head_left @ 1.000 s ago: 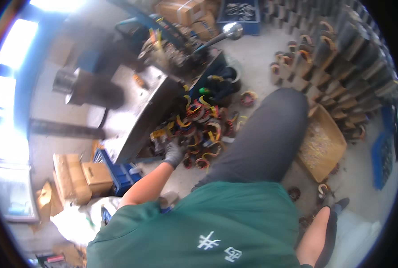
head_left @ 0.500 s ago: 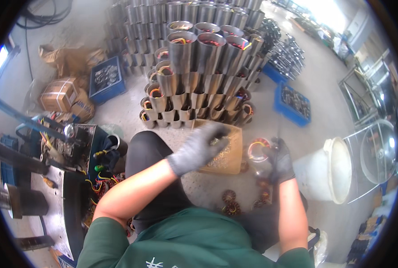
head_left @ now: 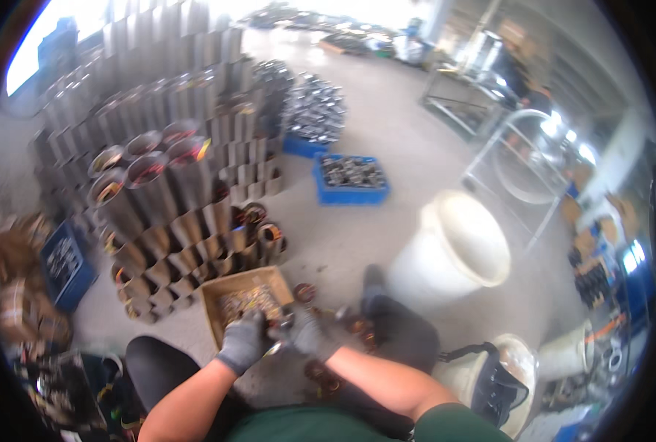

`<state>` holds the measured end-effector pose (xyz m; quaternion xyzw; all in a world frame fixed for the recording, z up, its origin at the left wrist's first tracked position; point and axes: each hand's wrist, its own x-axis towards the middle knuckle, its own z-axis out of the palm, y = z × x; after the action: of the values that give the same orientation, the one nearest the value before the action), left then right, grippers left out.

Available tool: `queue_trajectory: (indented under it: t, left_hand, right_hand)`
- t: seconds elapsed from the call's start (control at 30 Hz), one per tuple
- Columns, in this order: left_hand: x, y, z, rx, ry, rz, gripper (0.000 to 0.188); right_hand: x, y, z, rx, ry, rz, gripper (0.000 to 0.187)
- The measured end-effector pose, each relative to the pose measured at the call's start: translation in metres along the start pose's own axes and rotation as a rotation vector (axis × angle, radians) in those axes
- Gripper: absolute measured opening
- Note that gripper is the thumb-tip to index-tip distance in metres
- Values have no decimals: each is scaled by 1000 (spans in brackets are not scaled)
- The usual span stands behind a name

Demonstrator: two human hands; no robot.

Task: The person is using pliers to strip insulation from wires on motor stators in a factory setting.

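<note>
At one tan box, one gloved left hand, one gloved right hand

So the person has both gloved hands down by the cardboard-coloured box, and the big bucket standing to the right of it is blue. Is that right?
Not quite: the big bucket is white, not blue, as the head view shows. The rest holds: the gloved left hand and right hand are down by the box, and the bucket stands to its right.
</note>
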<state>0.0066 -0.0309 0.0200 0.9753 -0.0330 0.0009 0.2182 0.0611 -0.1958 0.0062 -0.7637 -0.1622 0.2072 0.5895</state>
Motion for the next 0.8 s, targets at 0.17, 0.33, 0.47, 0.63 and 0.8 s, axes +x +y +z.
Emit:
queue_trajectory:
  t: [0.17,0.33,0.47,0.63,0.8]
  left_hand:
    - [4,-11,26,85,-40,66,53]
    - [10,-33,47,-90,136,4,41]
    - [25,-51,38,-1147,222,-339,14]
    - [8,-45,7,-896,-67,-60,17]
    - [-1,-27,-20,-1201,-335,-46,13]
  right_hand:
    - [7,8,2,-276,100,13,56]
    - [11,22,-2,-293,184,24,46]
    - [32,66,-12,-76,161,-16,52]
    - [69,152,-22,589,-6,336,70]
    - [63,155,-16,-38,64,254,59]
